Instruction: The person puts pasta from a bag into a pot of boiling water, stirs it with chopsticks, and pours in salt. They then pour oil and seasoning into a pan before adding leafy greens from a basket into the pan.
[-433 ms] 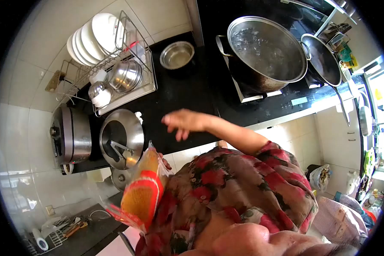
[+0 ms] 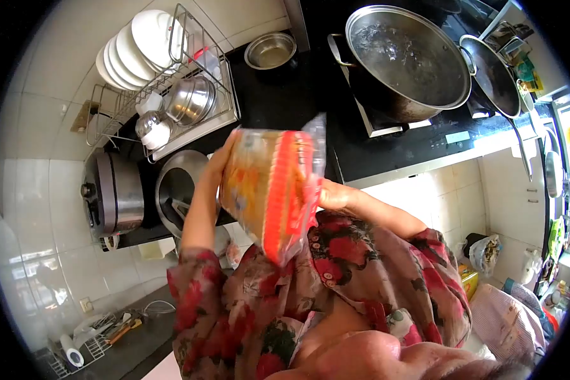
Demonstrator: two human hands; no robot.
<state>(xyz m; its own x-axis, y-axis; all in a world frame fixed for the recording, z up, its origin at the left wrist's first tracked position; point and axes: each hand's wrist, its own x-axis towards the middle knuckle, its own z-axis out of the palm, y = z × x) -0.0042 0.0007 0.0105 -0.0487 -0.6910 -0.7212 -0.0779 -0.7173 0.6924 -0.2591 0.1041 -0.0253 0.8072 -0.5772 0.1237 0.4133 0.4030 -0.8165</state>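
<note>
A clear plastic food bag [image 2: 253, 174] with red printed bands is held up before my chest. Yellow-brown contents, which look like dried noodles, show through it. My left hand [image 2: 221, 155] grips its left side, with most of the fingers hidden behind it. On the opposite side, my right hand [image 2: 331, 195] holds the red-edged wrapping, its fingers partly covered. Loose clear film sticks up at the bag's upper right corner. Below and left of the bag, a steel basin [image 2: 166, 171] with a metal utensil inside is partly hidden by my left forearm.
Bubbling water fills a large pot [image 2: 361, 69] on the stove, beside a long-handled pan [image 2: 497, 82]. A dish rack [image 2: 231, 95] holds white plates and metal bowls. A small steel bowl [image 2: 270, 50] and a rice cooker [image 2: 126, 190] stand on the black counter [image 2: 275, 92].
The bag has moved up and right, from low at my left side to before my chest. My right hand, formerly apart over the counter, now holds it too. The view has shifted slightly.
</note>
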